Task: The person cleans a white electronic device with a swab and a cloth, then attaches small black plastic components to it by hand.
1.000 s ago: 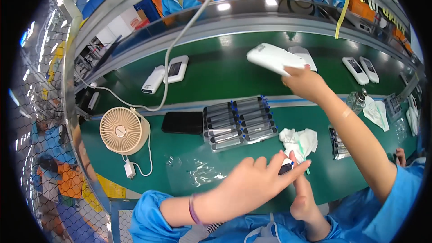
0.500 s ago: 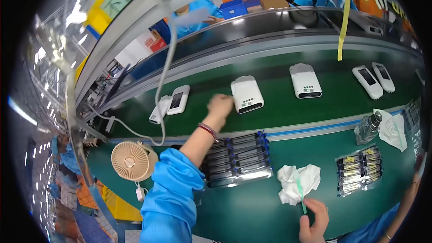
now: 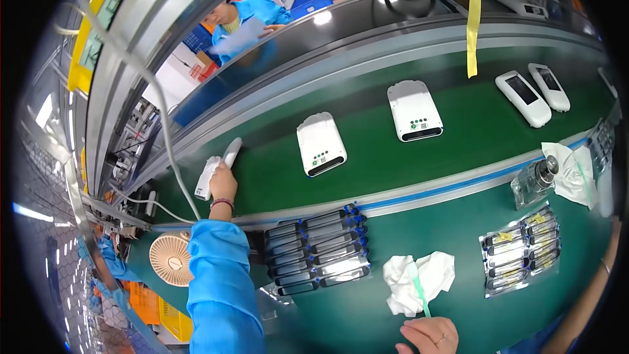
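My left hand [image 3: 223, 183] reaches over the green belt, fingers closed around a white handheld device [image 3: 231, 151] that looks tipped on its edge. A second white device [image 3: 207, 177] lies close beside that hand. At the lower edge, my right hand [image 3: 429, 336] is loosely bent, thumb apart from the fingers, with nothing visible between them. Just beyond it, a light green stick [image 3: 419, 288] lies on a crumpled white cloth [image 3: 439, 274], its near end meeting the fingers.
White devices [image 3: 321, 144] stand along the belt [image 3: 367, 164]. Clear trays of dark strips [image 3: 321, 249] and smaller parts [image 3: 522, 249] lie on the bench. A glass bottle [image 3: 534, 182], a beige fan [image 3: 173, 259] and a hanging cable [image 3: 164, 111] are nearby. Another person's arm [image 3: 593, 288] is at right.
My left hand has moved left along the belt and taken hold of a white device, which is now tipped. My right hand has shifted slightly. The whole view has swung.
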Demonstrator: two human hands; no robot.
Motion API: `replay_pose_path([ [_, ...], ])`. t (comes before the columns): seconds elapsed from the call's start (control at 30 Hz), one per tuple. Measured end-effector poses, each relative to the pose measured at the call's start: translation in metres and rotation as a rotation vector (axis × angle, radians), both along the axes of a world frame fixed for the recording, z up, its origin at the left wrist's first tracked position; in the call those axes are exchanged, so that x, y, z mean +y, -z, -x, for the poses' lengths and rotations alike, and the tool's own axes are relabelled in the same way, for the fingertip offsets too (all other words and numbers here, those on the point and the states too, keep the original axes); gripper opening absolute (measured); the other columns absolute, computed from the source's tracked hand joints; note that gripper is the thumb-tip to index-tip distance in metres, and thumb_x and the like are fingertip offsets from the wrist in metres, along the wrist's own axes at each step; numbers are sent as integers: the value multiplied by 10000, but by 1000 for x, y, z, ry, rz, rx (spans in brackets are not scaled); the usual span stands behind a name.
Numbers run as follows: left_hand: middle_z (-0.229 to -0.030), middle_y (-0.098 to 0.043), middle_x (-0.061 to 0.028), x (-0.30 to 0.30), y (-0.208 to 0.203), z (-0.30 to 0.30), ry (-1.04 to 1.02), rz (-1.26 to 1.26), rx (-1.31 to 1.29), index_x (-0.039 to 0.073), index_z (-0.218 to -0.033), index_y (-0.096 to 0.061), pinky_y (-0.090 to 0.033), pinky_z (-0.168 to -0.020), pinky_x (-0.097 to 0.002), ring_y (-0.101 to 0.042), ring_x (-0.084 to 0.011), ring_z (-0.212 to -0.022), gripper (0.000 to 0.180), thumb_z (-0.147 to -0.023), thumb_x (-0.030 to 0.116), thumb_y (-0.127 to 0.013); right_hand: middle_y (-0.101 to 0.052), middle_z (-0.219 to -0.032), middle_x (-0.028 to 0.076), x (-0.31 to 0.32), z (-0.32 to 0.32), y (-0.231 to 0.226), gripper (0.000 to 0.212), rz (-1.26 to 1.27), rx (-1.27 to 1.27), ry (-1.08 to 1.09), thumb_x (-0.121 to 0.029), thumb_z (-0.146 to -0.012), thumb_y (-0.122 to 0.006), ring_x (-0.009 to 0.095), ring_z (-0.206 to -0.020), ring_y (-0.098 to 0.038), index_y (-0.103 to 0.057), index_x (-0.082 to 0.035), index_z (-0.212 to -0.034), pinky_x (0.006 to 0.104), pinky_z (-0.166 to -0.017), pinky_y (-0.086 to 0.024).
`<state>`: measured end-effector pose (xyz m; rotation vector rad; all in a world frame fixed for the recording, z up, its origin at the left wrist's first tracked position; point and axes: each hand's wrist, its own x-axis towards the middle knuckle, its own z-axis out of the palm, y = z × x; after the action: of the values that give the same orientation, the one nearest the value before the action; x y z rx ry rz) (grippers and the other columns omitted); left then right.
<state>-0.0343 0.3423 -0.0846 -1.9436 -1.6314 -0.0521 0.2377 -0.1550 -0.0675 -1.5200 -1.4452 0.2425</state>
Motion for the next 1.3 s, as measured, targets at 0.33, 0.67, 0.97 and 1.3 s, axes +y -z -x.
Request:
replay_pose_path([
  [0.33, -757, -593, -140, -199, -103, -93, 981, -53, -408, 25, -984, -567, -477, -604, -388, -587, -308, -667, 278, -749, 159, -629, -598, -939, 67, -1, 9, -1, 286, -243, -303, 222, -101, -631, -706, 259, -804, -580, -613, -61, -899, 347, -673, -441],
  [0.67, -816, -633, -46, -376, -169, -89, 1632, 248, -601, 29, -954, -646, -388, -496, -246, -508, -144, -570, 362, -701, 278, -718, -570, -642, 40, 31, 8, -95, 362, -344, -440, -105, -317, -607, -762, 202, -556, -574, -614, -38, -784, 276, -500, -421],
  [0.97, -873, -643, -66, -368, -150, -50, 1426, 879, -942, 18, -1096, -614, -475, -629, -298, -608, -221, -740, 427, -755, 272, -656, -613, -621, 71, 23, 18, -62, 145, -445, -82, -129, -45, -611, -676, 172, -484, -558, -569, 2, -696, 270, -460, -435],
  [1.3, -536, -375, 10, -365, -119, -38, 1471, -130, -306, 59, -593, -501, -317, -418, -214, -378, -111, -448, 291, -746, 247, -662, -521, -581, 53, 12, 28, -80, 256, -264, -572, 63, -124, -506, -712, 200, -479, -502, -573, -24, -697, 297, -438, -366],
])
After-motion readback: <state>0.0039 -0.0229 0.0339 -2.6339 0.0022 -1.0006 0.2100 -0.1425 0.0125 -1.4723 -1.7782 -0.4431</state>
